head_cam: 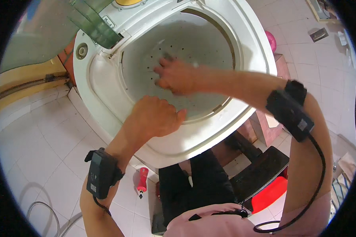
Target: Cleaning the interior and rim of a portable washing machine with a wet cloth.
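Observation:
In front of me is a top-loading washing machine (166, 151) with its greenish see-through lid (35, 38) raised at the upper left. My left hand (157, 116) rests on the near left rim of the round opening, its fingers bent over the edge and partly hidden. Over the opening is my right hand (176, 75), slightly blurred, palm down with fingers spread. A small dark thing shows at its fingertips; whether the hand holds it I cannot tell. The grey tub (201, 38) below has small dark holes or specks.
A red-handled tool (142, 179) lies on the tiled floor, near a flexible hose (52, 207) at the lower left. A black stool or bench (264, 169) and a red object (268, 195) are beside my legs. A floor drain cover (319, 35) is at the upper right.

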The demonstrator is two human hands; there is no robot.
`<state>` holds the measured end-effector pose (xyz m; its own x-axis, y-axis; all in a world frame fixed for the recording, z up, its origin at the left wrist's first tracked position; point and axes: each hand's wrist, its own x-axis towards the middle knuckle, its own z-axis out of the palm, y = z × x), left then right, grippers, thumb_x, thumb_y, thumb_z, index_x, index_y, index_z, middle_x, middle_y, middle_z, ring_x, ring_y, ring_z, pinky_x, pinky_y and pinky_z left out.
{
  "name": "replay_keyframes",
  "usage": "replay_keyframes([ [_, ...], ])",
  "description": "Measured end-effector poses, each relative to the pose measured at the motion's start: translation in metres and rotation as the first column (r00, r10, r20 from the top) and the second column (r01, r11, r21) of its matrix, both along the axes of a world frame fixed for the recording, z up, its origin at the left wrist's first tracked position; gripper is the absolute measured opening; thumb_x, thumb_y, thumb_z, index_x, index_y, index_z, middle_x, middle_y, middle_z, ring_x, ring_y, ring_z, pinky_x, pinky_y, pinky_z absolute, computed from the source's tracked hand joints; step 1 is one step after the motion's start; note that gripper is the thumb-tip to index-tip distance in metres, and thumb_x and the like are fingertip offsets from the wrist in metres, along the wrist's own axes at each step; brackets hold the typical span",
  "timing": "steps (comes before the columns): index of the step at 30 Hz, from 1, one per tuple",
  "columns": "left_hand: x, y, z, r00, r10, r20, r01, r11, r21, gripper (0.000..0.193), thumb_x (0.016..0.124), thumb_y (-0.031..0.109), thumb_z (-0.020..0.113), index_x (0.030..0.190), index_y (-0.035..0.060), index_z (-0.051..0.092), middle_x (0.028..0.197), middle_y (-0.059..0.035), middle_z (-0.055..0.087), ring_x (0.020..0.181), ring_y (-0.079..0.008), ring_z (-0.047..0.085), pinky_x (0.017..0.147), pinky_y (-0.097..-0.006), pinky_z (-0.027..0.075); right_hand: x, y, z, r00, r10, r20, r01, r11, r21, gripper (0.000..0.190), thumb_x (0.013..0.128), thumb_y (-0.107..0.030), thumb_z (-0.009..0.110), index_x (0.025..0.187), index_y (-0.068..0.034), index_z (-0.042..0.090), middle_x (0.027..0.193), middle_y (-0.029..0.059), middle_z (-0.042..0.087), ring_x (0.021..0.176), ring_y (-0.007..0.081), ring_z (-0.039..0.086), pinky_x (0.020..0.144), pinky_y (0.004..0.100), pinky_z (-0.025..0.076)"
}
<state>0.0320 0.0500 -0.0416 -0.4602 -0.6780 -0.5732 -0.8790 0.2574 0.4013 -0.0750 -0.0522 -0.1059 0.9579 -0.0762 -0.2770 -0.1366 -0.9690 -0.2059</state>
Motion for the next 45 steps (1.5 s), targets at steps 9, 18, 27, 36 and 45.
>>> replay_keyframes([
  [9, -0.001, 0.004, -0.005, 0.998, 0.049, 0.038, -0.042, 0.985, -0.167, 0.056, 0.09, 0.037, 0.036, 0.057, 0.0026, 0.065, 0.057, -0.0173, 0.06, 0.058, -0.0358, 0.061, 0.064, -0.0459, 0.049, -0.057, -0.079, -0.002, 0.989, -0.08, -0.122, -0.009, 0.801, -0.599, 0.011, 0.065, -0.022, 0.066, 0.072, -0.016, 0.07, 0.098, 0.0076, 0.06, 0.11, 0.025, 0.047, 0.096, 0.0448, 0.035],
  [18, -0.011, -0.008, -0.01, 0.997, -0.036, -0.071, 0.032, 0.998, -0.057, 0.05, 0.088, 0.034, 0.037, 0.06, 0.003, 0.064, 0.061, -0.0181, 0.061, 0.06, -0.0368, 0.062, 0.064, -0.0465, 0.05, -0.039, 0.027, -0.005, 0.698, 0.006, -0.716, 0.601, 0.538, 0.591, 0.039, 0.076, -0.013, 0.056, 0.115, -0.007, 0.058, 0.113, 0.014, 0.059, 0.102, 0.0268, 0.056, 0.083, 0.0417, 0.046],
  [27, -0.003, -0.006, 0.004, 0.999, -0.029, 0.03, 0.029, 0.999, 0.013, 0.049, 0.088, 0.031, 0.035, 0.061, 0.0031, 0.064, 0.067, -0.0169, 0.064, 0.065, -0.0365, 0.062, 0.066, -0.0449, 0.05, -0.031, -0.032, -0.018, 0.075, -0.78, -0.621, 0.493, -0.512, 0.703, 0.027, 0.085, -0.015, 0.054, 0.107, 0.001, 0.056, 0.106, 0.0116, 0.057, 0.086, 0.0229, 0.057, 0.072, 0.0402, 0.05],
  [36, -0.009, -0.007, -0.015, 0.996, -0.047, -0.07, 0.041, 0.995, -0.087, 0.048, 0.088, 0.031, 0.037, 0.059, 0.0048, 0.064, 0.063, -0.0169, 0.063, 0.063, -0.0361, 0.062, 0.064, -0.0449, 0.05, 0.091, -0.06, -0.058, -0.314, -0.865, -0.391, 0.057, -0.428, 0.902, 0.051, 0.082, -0.028, 0.056, 0.121, 0.001, 0.043, 0.11, 0.0239, 0.057, 0.101, 0.0332, 0.056, 0.087, 0.0456, 0.046],
  [45, -0.007, -0.014, -0.006, 0.996, -0.085, -0.032, 0.084, 0.996, -0.036, 0.045, 0.088, 0.031, 0.038, 0.062, 0.0055, 0.065, 0.065, -0.0168, 0.064, 0.06, -0.035, 0.063, 0.058, -0.0458, 0.051, -0.004, 0.028, -0.104, 0.829, 0.075, -0.554, 0.543, 0.129, 0.83, 0.038, 0.082, -0.017, 0.047, 0.118, -0.006, 0.049, 0.112, 0.0107, 0.057, 0.096, 0.0229, 0.05, 0.086, 0.0385, 0.04],
])
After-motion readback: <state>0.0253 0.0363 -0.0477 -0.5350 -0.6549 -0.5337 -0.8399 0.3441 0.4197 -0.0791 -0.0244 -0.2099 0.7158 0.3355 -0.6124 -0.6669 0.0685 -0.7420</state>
